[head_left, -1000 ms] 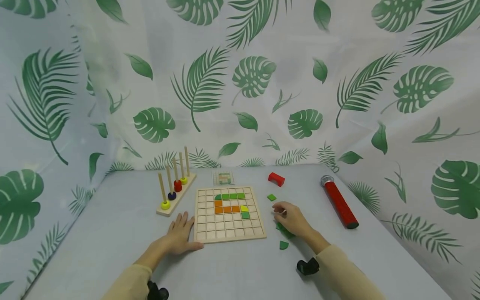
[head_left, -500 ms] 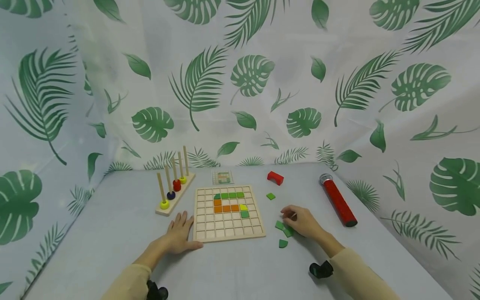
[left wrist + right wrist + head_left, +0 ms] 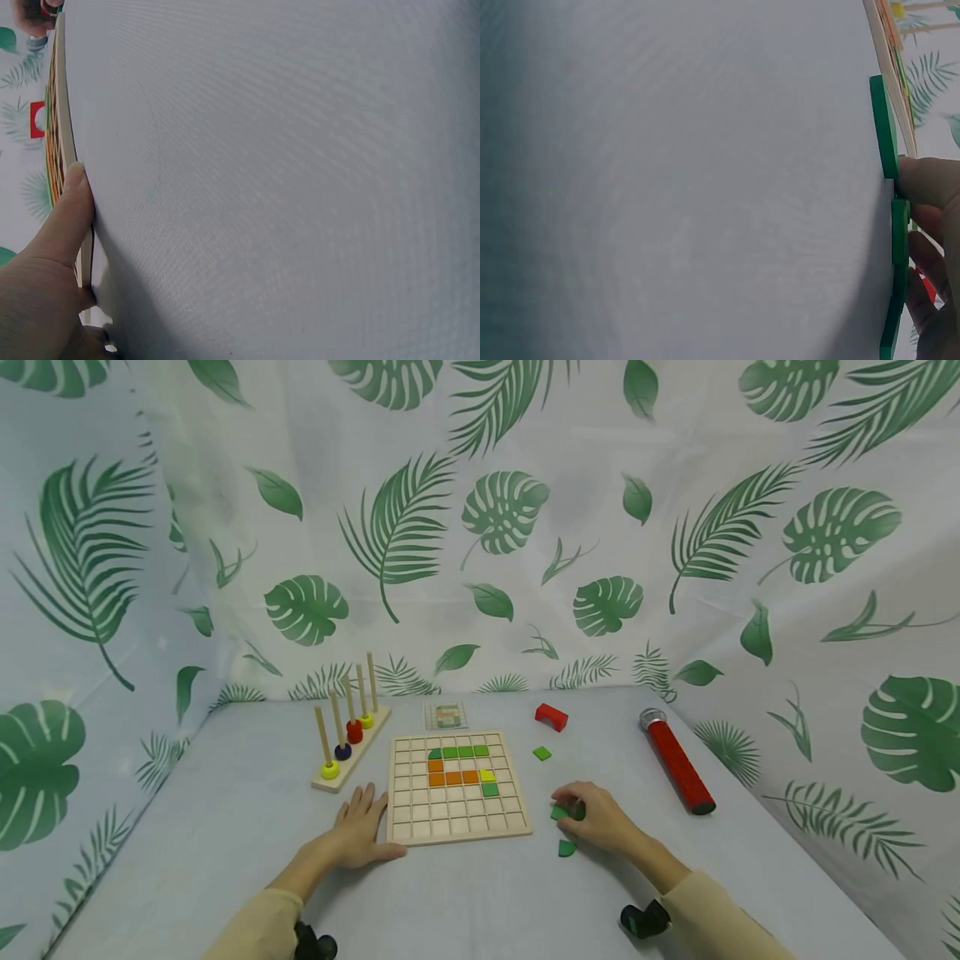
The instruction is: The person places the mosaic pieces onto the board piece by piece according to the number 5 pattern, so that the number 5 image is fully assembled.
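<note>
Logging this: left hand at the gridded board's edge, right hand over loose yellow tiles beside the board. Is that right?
Not quite: the loose tiles by the right hand are green, not yellow, as the head view shows. The rest holds: left hand at the edge of the gridded board.

Table with white covering (image 3: 465, 910), lower half of the frame. Left of centre, a peg stand (image 3: 360, 750); at centre, a gridded wooden board (image 3: 442, 827), with a small patterned card (image 3: 446, 715) above it; beside the board's left edge, the left hand (image 3: 360, 831), resting flat. Right of centre, downward: red arched block (image 3: 551, 717), light-green tile (image 3: 542, 753), green pieces (image 3: 558, 812), green quarter-round (image 3: 567, 848). Further right, a red cylinder (image 3: 681, 768).
</note>
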`<action>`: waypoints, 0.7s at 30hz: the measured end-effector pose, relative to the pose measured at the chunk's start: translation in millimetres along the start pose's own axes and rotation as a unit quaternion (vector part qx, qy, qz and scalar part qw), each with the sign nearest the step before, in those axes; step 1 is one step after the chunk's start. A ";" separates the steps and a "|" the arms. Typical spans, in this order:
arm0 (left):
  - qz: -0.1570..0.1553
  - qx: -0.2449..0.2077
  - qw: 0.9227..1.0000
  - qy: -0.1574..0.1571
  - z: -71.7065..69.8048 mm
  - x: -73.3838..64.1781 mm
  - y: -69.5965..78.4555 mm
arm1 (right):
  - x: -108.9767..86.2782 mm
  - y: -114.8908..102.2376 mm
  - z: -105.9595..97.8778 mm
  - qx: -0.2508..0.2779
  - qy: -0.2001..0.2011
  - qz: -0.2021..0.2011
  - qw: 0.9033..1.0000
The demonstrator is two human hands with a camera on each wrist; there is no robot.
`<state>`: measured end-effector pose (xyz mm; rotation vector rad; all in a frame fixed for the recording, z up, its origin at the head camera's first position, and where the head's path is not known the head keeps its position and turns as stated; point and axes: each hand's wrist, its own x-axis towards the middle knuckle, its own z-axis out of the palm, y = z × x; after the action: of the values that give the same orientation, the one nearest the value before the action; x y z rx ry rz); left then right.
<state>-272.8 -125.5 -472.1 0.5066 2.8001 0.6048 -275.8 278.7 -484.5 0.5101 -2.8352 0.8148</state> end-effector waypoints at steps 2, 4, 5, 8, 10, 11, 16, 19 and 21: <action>0.001 -0.002 1.000 0.001 -0.8 0.1 0.6 | -0.9 -0.7 -0.1 0.001 0.005 0.000 1.000; 0.002 -0.002 1.000 0.001 -1.1 0.0 0.7 | -1.5 -1.3 -0.4 0.006 0.010 0.002 1.000; 0.002 -0.001 1.000 0.001 -1.3 -0.2 0.9 | -1.5 -1.4 -0.5 0.007 0.012 0.002 1.000; 0.002 0.000 1.000 0.003 -1.9 -0.9 1.4 | -0.9 -1.5 0.3 0.009 0.012 0.001 1.000; 0.000 0.001 1.000 0.003 -2.1 -1.5 1.6 | 0.3 -1.6 1.2 0.009 0.012 0.003 1.000; 0.000 0.001 1.000 0.004 -2.5 -1.7 2.1 | 0.9 -1.8 1.6 0.008 0.014 0.001 1.000; -0.002 0.000 1.000 0.003 -3.3 -3.6 3.9 | 5.1 -3.3 2.9 0.016 0.027 -0.005 0.999; 0.000 -0.001 1.000 0.005 -3.6 -4.1 4.8 | 7.7 -3.4 3.0 0.024 0.035 -0.009 0.999; 0.002 0.000 1.000 0.006 -3.8 -4.3 5.1 | 9.5 -3.7 2.9 0.027 0.042 -0.012 0.999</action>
<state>-268.6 -124.1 -465.9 0.5093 2.8100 0.6109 -283.4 271.6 -483.0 0.5039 -2.7323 0.8902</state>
